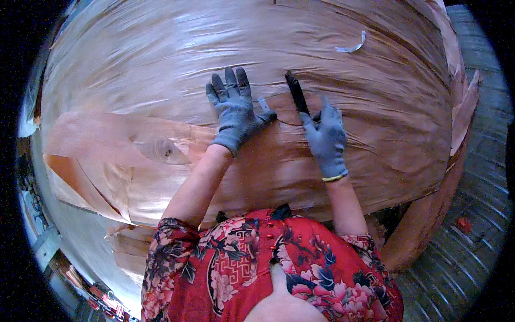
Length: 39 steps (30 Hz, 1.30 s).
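Observation:
A broad sheet of thin brown wood veneer (257,177), rippled and creased, lies under both hands. My left hand (234,110), in a grey glove with dark fingertips, presses flat on it with the fingers spread. Close to its thumb are a small white strip (263,104) and a curved edge in the veneer. To the right, my gloved right hand (326,134) is closed on the lower end of a narrow black tool (296,92), which points away from me. Its fingers are partly blurred, and the exact kind of tool is hard to make out.
A loose veneer piece (107,134) with a knot and a folded corner lies on the left. A curled white strip (351,47) rests at the far right. Torn veneer (465,112) hangs over the right edge, above a ribbed grey floor (456,257).

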Tool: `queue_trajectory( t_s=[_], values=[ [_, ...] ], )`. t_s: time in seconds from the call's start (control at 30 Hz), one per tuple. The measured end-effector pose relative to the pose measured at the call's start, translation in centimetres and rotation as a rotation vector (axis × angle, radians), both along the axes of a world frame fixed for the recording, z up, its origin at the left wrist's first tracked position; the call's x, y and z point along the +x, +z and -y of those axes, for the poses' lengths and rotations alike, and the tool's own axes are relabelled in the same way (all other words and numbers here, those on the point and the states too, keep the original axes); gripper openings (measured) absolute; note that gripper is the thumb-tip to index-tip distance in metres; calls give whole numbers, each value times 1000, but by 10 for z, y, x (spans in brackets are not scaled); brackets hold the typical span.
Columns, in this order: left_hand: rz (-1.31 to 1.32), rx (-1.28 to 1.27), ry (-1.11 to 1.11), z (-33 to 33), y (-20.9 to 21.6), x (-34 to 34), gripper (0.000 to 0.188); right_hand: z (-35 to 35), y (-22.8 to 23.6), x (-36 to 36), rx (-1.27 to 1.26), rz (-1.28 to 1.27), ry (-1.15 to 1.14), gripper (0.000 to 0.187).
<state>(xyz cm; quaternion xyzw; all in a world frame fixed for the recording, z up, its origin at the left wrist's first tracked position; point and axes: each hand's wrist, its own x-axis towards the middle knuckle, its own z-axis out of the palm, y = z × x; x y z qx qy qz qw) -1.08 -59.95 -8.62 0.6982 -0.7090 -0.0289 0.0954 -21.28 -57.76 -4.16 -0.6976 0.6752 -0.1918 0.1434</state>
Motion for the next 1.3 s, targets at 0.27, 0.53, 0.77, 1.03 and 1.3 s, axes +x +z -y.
queue_trajectory(
  t_s=[0.27,0.53,0.77,1.03,1.3],
  values=[
    [-337,218,-283,5,8,51,111,27,-17,17,142,-180,56,62],
    [-437,-491,419,-73,16,145,75,61,-36,-16,204,170,37,34],
    [-368,-410,1316,-59,-31,325,90,46,-19,73,57,686,279,21],
    [-1414,-368,833,-39,6,203,20,47,-6,54,102,718,287,14],
    [-1633,-276,1138,-61,-18,88,28,63,2,66,194,659,369,17]
  ],
)
